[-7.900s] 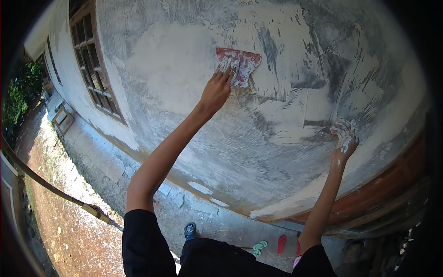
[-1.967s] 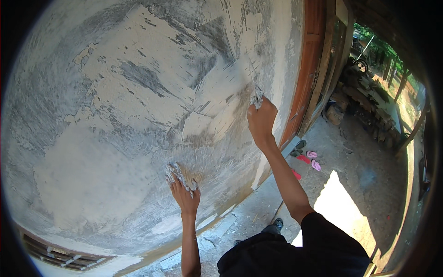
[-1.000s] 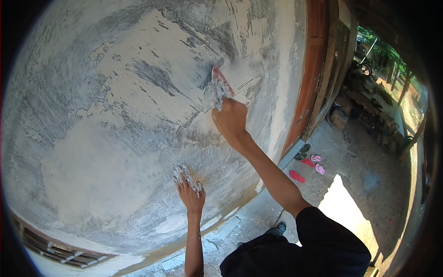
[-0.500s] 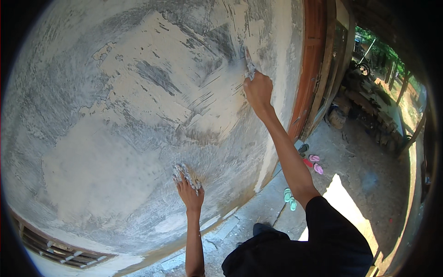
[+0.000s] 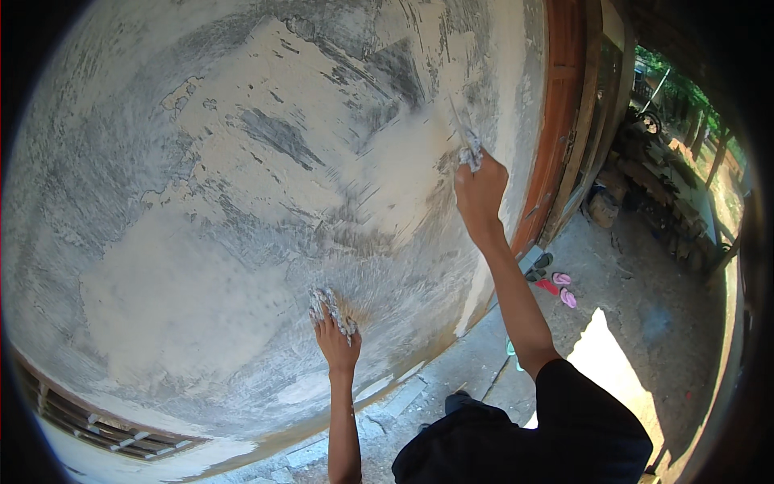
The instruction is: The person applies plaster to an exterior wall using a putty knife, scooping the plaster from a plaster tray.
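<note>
My right hand (image 5: 482, 189) is closed around a putty-smeared scraper (image 5: 468, 145), its thin blade pointing up against the wall (image 5: 185, 298). Grey-white putty clings about the knuckles and the handle. Lower on the wall, my left hand (image 5: 337, 343) has its fingers stretched upward and apart, thickly coated with wet putty (image 5: 330, 306); the coating partly hides the fingertips. Around the hands the wall is rough grey, with a broad pale putty patch (image 5: 258, 177) in streaks and a smoother whitish patch to the lower left.
To the right stands a brown wooden door (image 5: 556, 105) in its frame. Pink slippers (image 5: 568, 298) and other footwear lie on the concrete floor (image 5: 629, 274) below. A barred vent (image 5: 97, 427) is at the lower left. Stacked wood (image 5: 657, 181) lies farther right.
My right hand and the scraper have moved right and down along the wall. The pale putty behind the blade looks smoother and wider. My left hand has hardly moved.
</note>
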Action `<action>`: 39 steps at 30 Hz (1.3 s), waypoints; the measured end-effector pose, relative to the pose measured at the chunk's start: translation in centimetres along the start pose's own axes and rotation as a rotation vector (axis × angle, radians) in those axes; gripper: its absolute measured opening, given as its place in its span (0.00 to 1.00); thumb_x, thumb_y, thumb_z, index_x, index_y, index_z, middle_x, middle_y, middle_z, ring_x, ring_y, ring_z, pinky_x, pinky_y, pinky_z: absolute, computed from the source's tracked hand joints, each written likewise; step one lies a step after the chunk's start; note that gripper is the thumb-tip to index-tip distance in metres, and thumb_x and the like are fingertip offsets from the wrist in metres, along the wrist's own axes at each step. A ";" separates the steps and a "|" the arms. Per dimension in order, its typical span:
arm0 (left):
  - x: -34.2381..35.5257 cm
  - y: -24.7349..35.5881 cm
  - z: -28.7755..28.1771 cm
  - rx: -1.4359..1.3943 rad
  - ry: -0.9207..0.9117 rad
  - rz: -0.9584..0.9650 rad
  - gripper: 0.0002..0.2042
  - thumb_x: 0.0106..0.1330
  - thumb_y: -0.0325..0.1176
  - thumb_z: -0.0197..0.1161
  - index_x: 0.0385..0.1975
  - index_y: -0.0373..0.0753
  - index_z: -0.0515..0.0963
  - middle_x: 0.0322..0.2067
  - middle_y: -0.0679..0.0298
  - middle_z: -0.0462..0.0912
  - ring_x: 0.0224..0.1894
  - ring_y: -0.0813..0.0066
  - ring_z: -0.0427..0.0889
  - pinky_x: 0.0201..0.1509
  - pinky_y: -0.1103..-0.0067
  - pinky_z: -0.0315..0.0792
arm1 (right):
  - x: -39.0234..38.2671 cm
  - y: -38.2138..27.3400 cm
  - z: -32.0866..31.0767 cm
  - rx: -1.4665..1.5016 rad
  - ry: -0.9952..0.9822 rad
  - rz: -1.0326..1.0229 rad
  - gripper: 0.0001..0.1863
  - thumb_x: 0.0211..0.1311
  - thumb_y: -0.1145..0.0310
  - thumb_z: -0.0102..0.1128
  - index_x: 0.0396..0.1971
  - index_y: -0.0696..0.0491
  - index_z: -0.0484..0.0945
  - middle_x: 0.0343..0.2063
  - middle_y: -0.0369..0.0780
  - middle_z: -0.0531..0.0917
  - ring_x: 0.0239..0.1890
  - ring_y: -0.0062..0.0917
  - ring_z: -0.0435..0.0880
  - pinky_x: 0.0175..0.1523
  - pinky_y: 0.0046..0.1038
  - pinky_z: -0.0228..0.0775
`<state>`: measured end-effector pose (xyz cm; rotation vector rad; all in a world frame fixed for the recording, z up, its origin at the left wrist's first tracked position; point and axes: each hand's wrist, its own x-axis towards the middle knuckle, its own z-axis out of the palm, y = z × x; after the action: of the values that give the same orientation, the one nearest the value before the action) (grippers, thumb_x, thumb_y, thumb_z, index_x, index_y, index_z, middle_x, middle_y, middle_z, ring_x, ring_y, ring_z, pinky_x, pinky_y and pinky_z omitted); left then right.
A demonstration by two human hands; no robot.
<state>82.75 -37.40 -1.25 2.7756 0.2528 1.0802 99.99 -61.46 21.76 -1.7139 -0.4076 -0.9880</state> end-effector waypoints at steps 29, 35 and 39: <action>-0.1 0.9 -0.4 -0.075 -0.040 -0.049 0.30 0.43 0.27 0.57 0.54 0.38 0.65 0.60 0.43 0.53 0.55 0.43 0.62 0.62 0.56 0.50 | -6.1 1.2 8.9 -0.435 -0.107 -0.283 0.07 0.44 0.70 0.57 0.19 0.58 0.72 0.17 0.45 0.77 0.17 0.33 0.79 0.22 0.32 0.71; -0.2 0.9 -0.3 -0.043 -0.040 -0.034 0.31 0.42 0.27 0.57 0.54 0.38 0.65 0.60 0.43 0.54 0.53 0.42 0.63 0.62 0.56 0.50 | -15.6 -2.5 8.1 -0.382 -0.548 -0.751 0.06 0.40 0.71 0.58 0.19 0.58 0.74 0.12 0.42 0.76 0.15 0.31 0.78 0.20 0.32 0.70; -0.3 0.6 -0.6 -0.023 -0.051 -0.039 0.30 0.42 0.27 0.56 0.53 0.38 0.66 0.60 0.43 0.54 0.55 0.42 0.62 0.62 0.56 0.50 | -11.4 -3.5 2.5 0.102 -0.437 -0.281 0.07 0.37 0.74 0.57 0.19 0.62 0.73 0.15 0.50 0.75 0.20 0.43 0.77 0.28 0.38 0.70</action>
<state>82.18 -38.00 -0.90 2.7619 0.2853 0.9962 91.79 -55.69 14.90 -1.8060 -0.9879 -0.7648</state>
